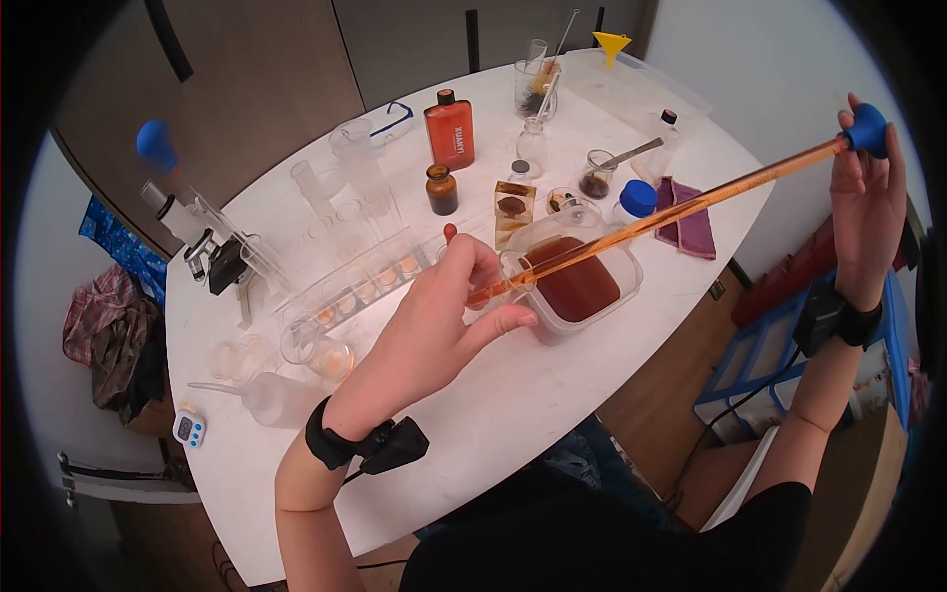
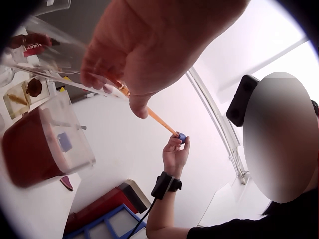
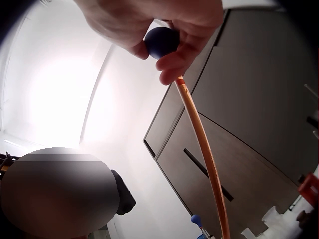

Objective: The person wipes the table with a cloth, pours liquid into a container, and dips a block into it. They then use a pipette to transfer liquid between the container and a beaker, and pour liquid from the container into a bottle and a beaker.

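Note:
A long glass pipette filled with orange-brown liquid slants across the head view, high on the right and low on the left. My right hand holds its raised end, fingers around the blue rubber bulb; the right wrist view shows this bulb between thumb and fingers. Lower down, my left hand grips the pipette's other end, its tip hidden by the fingers. The pipette passes over a clear plastic tub of dark red-brown liquid. Clear glass shows beside the left fingers in the left wrist view.
Behind the left hand stands a clear rack with several orange-tinged vessels. A wash bottle and timer sit at left. Farther back are a red bottle, a brown bottle, a microscope and a blue-capped bottle.

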### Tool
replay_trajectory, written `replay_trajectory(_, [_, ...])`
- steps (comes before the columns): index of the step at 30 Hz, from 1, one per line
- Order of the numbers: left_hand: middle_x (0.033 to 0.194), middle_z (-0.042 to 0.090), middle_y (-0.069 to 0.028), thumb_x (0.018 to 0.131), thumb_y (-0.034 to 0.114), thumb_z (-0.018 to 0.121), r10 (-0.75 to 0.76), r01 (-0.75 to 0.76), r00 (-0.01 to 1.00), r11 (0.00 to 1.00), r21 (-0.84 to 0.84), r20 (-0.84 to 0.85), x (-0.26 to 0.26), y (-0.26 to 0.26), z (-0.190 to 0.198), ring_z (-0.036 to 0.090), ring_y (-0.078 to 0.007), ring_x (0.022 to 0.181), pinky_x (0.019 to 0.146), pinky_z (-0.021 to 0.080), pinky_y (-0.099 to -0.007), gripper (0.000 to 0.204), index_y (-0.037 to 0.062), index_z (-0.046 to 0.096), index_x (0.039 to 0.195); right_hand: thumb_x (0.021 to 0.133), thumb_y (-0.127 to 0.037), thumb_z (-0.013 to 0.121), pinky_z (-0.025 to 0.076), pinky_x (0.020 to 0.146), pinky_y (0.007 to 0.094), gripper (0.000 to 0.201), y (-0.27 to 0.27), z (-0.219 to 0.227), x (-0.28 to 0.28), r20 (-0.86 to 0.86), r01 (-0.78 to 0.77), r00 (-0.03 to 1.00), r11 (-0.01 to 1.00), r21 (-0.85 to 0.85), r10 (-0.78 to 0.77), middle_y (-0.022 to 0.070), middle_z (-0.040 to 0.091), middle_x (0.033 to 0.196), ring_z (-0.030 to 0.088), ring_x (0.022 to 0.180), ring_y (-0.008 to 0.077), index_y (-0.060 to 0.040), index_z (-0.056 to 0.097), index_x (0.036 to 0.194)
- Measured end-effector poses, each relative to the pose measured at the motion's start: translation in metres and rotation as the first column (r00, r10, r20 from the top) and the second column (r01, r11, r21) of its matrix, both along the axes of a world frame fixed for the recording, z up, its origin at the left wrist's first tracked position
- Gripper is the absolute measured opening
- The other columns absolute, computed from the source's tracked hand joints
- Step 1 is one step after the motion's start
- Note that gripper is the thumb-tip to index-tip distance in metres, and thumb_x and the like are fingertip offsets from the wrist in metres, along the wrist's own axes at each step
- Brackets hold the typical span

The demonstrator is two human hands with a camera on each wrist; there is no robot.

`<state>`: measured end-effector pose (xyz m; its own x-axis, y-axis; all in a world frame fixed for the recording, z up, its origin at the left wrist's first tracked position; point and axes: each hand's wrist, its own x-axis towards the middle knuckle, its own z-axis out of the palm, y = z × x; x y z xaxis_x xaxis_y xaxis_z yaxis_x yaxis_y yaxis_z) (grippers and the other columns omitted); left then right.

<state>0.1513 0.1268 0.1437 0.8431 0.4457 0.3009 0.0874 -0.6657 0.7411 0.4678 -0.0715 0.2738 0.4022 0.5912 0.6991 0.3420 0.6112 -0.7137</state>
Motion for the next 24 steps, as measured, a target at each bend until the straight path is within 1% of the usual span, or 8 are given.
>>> replay_trajectory(2, [0.087, 0.053, -0.0150, 0.080, 0.037, 0.066, 0.024, -0.024, 0.999, 1.000, -0.012, 0.040, -0.010, 0.000, -0.004, 0.055, -0.0239, 0.077, 0.072, 0.046, -0.0327, 0.045, 0.0055, 0.037, 0.095, 0.092, -0.045, 0.045, 0.044, 0.077, 0.0192, 0.056, 0.030, 0.009, -0.031, 0.019, 0.210, 0.977, 0.977, 0.022, -0.210, 0.0124, 0.060, 0.092, 0.052, 0.067, 0.0071, 0.0055, 0.051, 0.115])
replay_trajectory(6, [0.085, 0.053, -0.0142, 0.081, 0.035, 0.067, 0.033, -0.021, 0.991, 0.995, -0.095, 0.132, -0.021, 0.007, -0.015, 0.055, -0.0228, 0.078, 0.072, 0.046, -0.0321, 0.044, 0.0050, 0.038, 0.095, 0.093, -0.043, 0.044, 0.038, 0.060, 0.0182, 0.054, 0.072, 0.039, -0.093, 0.066, 0.132, 0.989, 0.991, -0.001, -0.132, 0.0090, 0.057, 0.088, 0.047, 0.066, 0.0045, 0.0045, 0.049, 0.118])
replay_trajectory(8, [0.089, 0.053, -0.0116, 0.082, 0.032, 0.066, 0.034, -0.013, 0.990, 0.988, -0.156, 0.135, -0.024, 0.012, -0.018, 0.055, -0.0192, 0.083, 0.074, 0.047, -0.0304, 0.041, 0.0047, 0.040, 0.096, 0.093, -0.032, 0.047, 0.040, 0.039, 0.0155, 0.037, 0.093, 0.056, -0.122, 0.071, 0.237, 0.971, 0.961, -0.139, -0.229, 0.0059, 0.059, 0.063, 0.049, 0.041, 0.0039, -0.0049, 0.056, 0.069])
replay_trajectory(9, [0.089, 0.053, -0.0116, 0.082, 0.032, 0.066, 0.029, -0.008, 0.991, 0.987, -0.160, 0.131, -0.023, 0.014, -0.023, 0.055, -0.0192, 0.083, 0.074, 0.047, -0.0304, 0.041, 0.0047, 0.040, 0.096, 0.093, -0.032, 0.047, 0.040, 0.039, 0.0155, 0.037, 0.102, 0.055, -0.123, 0.068, 0.242, 0.970, 0.960, -0.143, -0.234, 0.0059, 0.059, 0.063, 0.049, 0.041, 0.0039, -0.0049, 0.056, 0.069])
replay_trajectory(11, [0.094, 0.052, -0.0091, 0.083, 0.029, 0.066, 0.036, 0.068, 0.960, 0.931, -0.360, 0.276, -0.021, 0.017, -0.032, 0.055, -0.0158, 0.088, 0.079, 0.048, -0.0294, 0.037, 0.0046, 0.042, 0.097, 0.092, -0.039, 0.049, 0.048, 0.049, 0.0111, 0.040, 0.118, 0.048, -0.121, 0.320, -0.219, 0.925, 0.976, 0.001, 0.207, 0.0109, 0.065, 0.078, 0.060, 0.051, 0.0038, -0.0012, 0.059, 0.082])
replay_trajectory(15, [0.099, 0.051, -0.0080, 0.083, 0.025, 0.066, 0.040, 0.063, 0.966, 0.922, -0.383, 0.256, -0.021, 0.022, -0.039, 0.055, -0.0144, 0.093, 0.084, 0.048, -0.0306, 0.035, 0.0050, 0.042, 0.097, 0.091, -0.040, 0.050, 0.048, 0.049, 0.0114, 0.042, 0.141, 0.048, -0.137, 0.445, -0.072, 0.890, 0.994, -0.079, 0.099, 0.0104, 0.064, 0.075, 0.061, 0.052, 0.0061, -0.0005, 0.059, 0.082])
replay_trajectory(17, [0.099, 0.052, -0.0087, 0.083, 0.022, 0.067, 0.062, 0.082, 0.941, 0.912, -0.401, 0.333, -0.018, 0.023, -0.048, 0.055, -0.0149, 0.094, 0.085, 0.048, -0.0311, 0.034, 0.0047, 0.042, 0.098, 0.090, -0.041, 0.051, 0.048, 0.049, 0.0119, 0.043, 0.145, 0.047, -0.145, 0.335, -0.256, 0.875, 0.922, -0.290, 0.348, 0.0117, 0.064, 0.075, 0.061, 0.052, 0.0072, 0.0005, 0.060, 0.084])
replay_trajectory(24, [0.101, 0.051, -0.0088, 0.081, 0.022, 0.069, 0.090, 0.089, 0.928, 0.889, -0.449, 0.362, -0.017, 0.025, -0.061, 0.054, -0.0162, 0.097, 0.086, 0.046, -0.0328, 0.036, 0.0056, 0.042, 0.098, 0.089, -0.042, 0.053, 0.046, 0.048, 0.0157, 0.044, 0.152, 0.029, -0.167, 0.308, -0.250, 0.862, 0.866, -0.434, 0.403, 0.0138, 0.062, 0.076, 0.060, 0.052, 0.0111, 0.0003, 0.057, 0.081])
